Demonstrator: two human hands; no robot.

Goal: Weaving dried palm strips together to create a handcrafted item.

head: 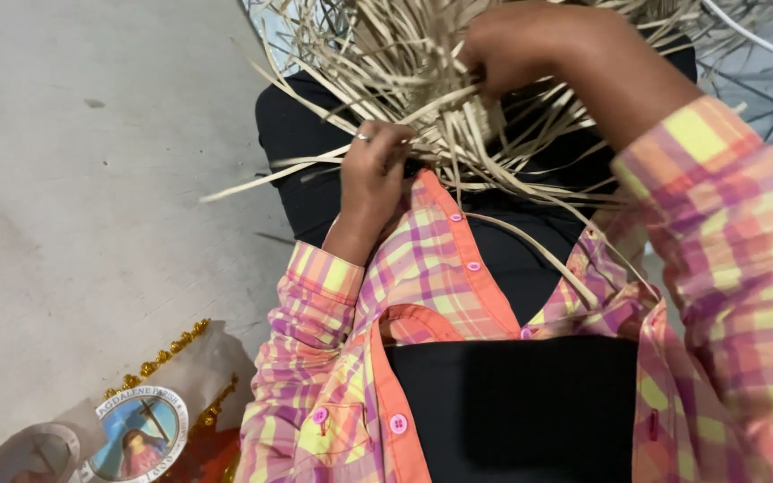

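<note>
Both hands are deep in one tangled bundle of pale dried leaf strips (458, 98) lying across the person's lap, too many strips to count: the left hand (373, 170), one ring on a finger, is pinched shut on a few strips at the bundle's near edge, and the right hand (516, 45) is clamped on strips higher up, near the woven patch in the middle. Down on the grey floor (91, 179) by the left elbow sit two round picture medallions (136, 434) on a cloth trimmed with gold beads (167, 349).
</note>
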